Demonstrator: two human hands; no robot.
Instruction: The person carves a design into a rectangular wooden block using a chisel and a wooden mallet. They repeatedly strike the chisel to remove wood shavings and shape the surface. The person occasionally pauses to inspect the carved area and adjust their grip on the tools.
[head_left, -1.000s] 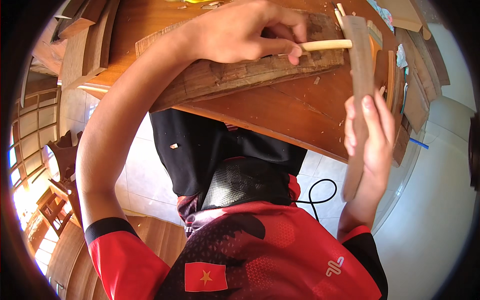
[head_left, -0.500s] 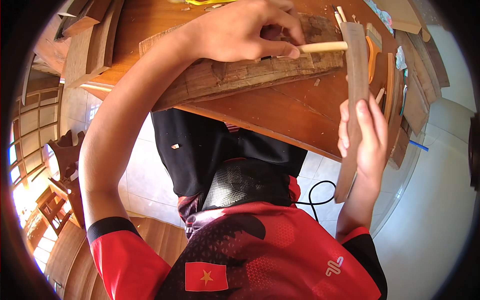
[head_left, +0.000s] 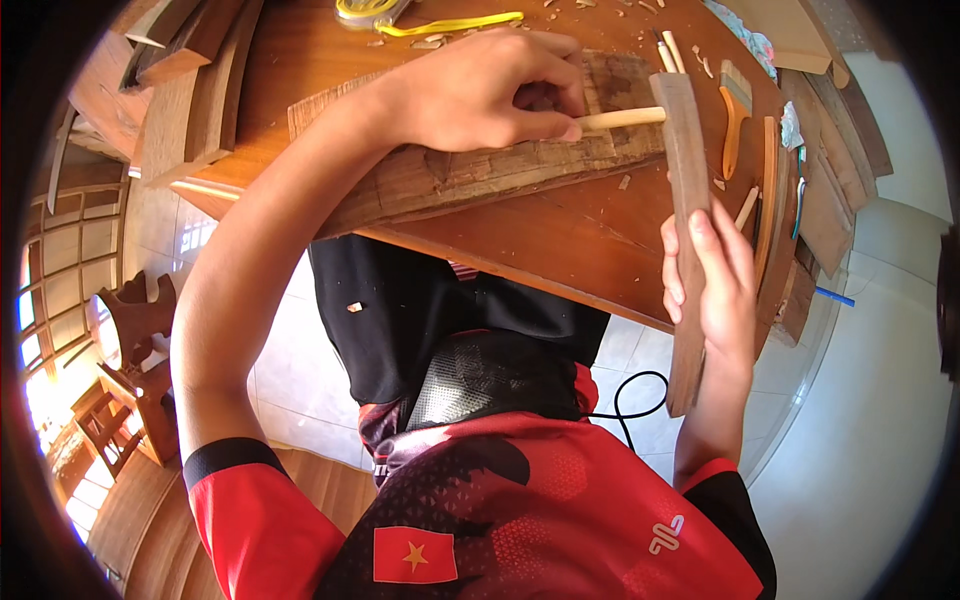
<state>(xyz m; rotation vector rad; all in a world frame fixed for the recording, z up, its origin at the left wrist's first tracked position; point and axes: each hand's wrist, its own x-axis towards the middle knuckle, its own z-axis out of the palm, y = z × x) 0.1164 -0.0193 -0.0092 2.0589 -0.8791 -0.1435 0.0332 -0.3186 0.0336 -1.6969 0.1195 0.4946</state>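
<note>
My left hand (head_left: 490, 95) is closed round a tool with a slim pale wooden handle (head_left: 622, 120), held level over a thick rough wooden board (head_left: 440, 185). My fingers and palm hide the tool's working end. In my right hand (head_left: 728, 300) is a long, flat, dark wooden bar (head_left: 688, 180), gripped near its middle and standing almost upright in view. The upper part of the bar meets the butt of the pale handle. Under my left hand and forearm, the board lies along the front edge of the brown wooden table (head_left: 560, 235).
Wood shavings, a flat paintbrush (head_left: 735, 115) and thin pale sticks (head_left: 670, 52) lie on the table's right side. Beyond the board is a yellow strip (head_left: 460, 24). Planks are stacked at the left (head_left: 185, 105) and right (head_left: 830, 160). A black cable (head_left: 640, 378) loops below.
Both hands have shifted slightly left over the board, carrying the pale-handled tool and the wooden bar along. The view has tilted a little, showing more of the yellow strip.
</note>
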